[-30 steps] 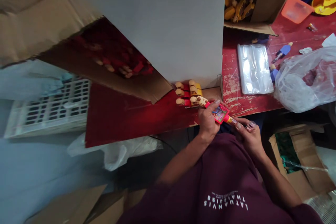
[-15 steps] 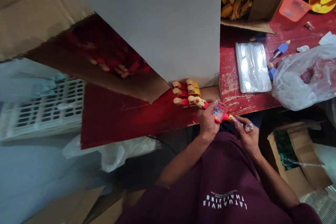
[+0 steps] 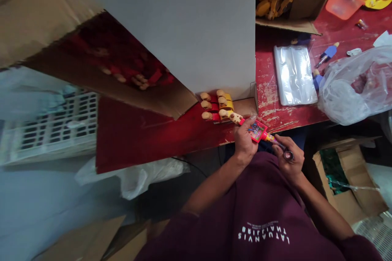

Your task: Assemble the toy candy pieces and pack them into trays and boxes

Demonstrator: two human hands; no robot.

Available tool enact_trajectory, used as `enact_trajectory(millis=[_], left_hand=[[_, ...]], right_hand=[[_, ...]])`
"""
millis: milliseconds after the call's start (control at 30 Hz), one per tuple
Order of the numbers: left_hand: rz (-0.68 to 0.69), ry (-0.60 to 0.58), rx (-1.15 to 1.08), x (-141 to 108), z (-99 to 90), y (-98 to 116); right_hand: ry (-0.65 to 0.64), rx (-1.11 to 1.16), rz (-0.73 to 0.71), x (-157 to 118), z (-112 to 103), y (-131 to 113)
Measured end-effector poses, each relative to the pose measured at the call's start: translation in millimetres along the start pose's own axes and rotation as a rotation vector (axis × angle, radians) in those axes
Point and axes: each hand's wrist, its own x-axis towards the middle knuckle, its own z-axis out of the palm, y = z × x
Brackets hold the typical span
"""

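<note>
Both hands on a red-framed toy [image 3: 257, 130] with a spotted top, at the near edge of the red table [image 3: 153, 130].
Left hand [image 3: 245, 142] pinches the frame; right hand [image 3: 289, 158] curls around the clear tube [image 3: 271, 138] at four o'clock — red and yellow toys [image 3: 224, 102] lie at ten, flat plastic bags [image 3: 295, 75] at one.

1 red-framed toy [image 3: 257, 130]; 3 red toys [image 3: 214, 107] and 3 yellow toys [image 3: 228, 104] lined up; at least 2 purple toys [image 3: 330, 51]; 1 orange tub [image 3: 344, 3]; 1 stack of clear bags [image 3: 295, 76]. Pieces [image 3: 276, 2] in boxes can't be counted.
</note>
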Motion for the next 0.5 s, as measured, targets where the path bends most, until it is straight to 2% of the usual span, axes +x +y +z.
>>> enact_trajectory(millis=[167,233,300,400,500], left_hand=[[0.052,-0.029,0.003,1.7,1.4,2.9],[0.057,-0.020,0.003,3.9,1.2,3.5],[0.043,-0.008,0.006,7.0,0.0,3.9],[-0.015,0.013,-0.006,11.9,-2.4,4.9],[-0.061,0.012,-0.012,15.4,-3.5,6.2]], right_hand=[[-0.097,0.290,0.560,7.9,-0.2,-10.3],[-0.108,0.419,0.703,11.6,1.9,-15.2],[-0.075,0.486,0.756,14.0,4.3,-18.4],[-0.023,0.526,0.746,15.7,6.1,-17.9],[-0.071,0.545,0.758,16.6,4.6,-14.1]])
